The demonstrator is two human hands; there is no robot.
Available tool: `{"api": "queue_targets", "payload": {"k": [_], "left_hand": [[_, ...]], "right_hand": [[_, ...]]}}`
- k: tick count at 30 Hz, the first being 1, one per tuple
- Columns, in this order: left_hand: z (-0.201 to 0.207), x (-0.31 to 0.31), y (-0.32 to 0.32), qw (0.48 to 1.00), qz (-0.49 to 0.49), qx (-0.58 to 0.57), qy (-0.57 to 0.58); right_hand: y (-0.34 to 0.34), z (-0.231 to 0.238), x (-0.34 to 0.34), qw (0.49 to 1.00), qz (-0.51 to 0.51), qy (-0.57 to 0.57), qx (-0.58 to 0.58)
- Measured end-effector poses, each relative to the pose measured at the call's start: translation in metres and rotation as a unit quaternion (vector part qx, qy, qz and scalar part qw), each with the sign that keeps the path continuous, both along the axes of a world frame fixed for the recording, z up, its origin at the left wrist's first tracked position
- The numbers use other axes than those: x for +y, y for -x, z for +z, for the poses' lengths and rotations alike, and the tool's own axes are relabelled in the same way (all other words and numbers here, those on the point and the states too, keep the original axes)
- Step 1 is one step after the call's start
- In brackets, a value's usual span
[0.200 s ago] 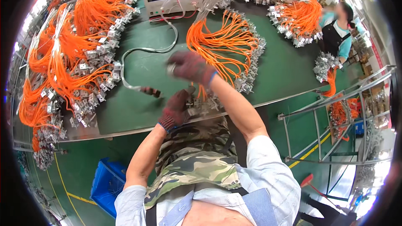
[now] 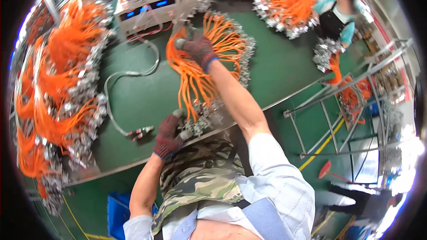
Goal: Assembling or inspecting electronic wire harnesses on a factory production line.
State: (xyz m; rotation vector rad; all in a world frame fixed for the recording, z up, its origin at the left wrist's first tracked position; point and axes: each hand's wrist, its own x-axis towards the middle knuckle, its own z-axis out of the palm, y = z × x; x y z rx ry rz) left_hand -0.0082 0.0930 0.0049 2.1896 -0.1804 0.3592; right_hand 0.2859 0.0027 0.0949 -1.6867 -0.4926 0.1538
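My right hand point(image 2: 199, 50), in a dark red knit glove with greyish fingertips, lies over the gathered upper part of a fan of orange cables point(image 2: 231, 45). Its fingers are apart and touch the cables, slightly smeared by motion. Near the table's front edge, my left hand point(image 2: 168, 135), gloved alike, has thumb and fingers spread beside a small cluster of silver metal end pieces point(image 2: 201, 122). These end the cable strands nearest me. More silver end pieces point(image 2: 245, 58) line the fan's right side.
A bench instrument point(image 2: 147, 6) with lit displays stands at the back; its grey lead point(image 2: 133, 72) ends in a clip-like connector point(image 2: 141, 132) left of my left hand. Orange cable heaps point(image 2: 66, 93) fill the left. A co-worker point(image 2: 336, 20) handles cables at right. A blue bin point(image 2: 118, 215) sits below.
My right hand has moved forward onto the gathered cables. My left hand stays near the end pieces, its fingers now farther apart. The whole view has shifted and tilted.
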Motion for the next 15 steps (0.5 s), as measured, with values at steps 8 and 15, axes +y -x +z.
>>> {"api": "queue_targets", "payload": {"k": [8,15], "left_hand": [[0.006,-0.012,-0.014,0.997,-0.025,-0.035,-0.065],[0.033,-0.029,-0.032,0.990,-0.049,-0.001,-0.132]], "right_hand": [[-0.083,-0.037,0.084,0.989,-0.110,-0.063,-0.079],[-0.073,-0.045,0.090,0.995,-0.034,-0.044,0.080]]}}
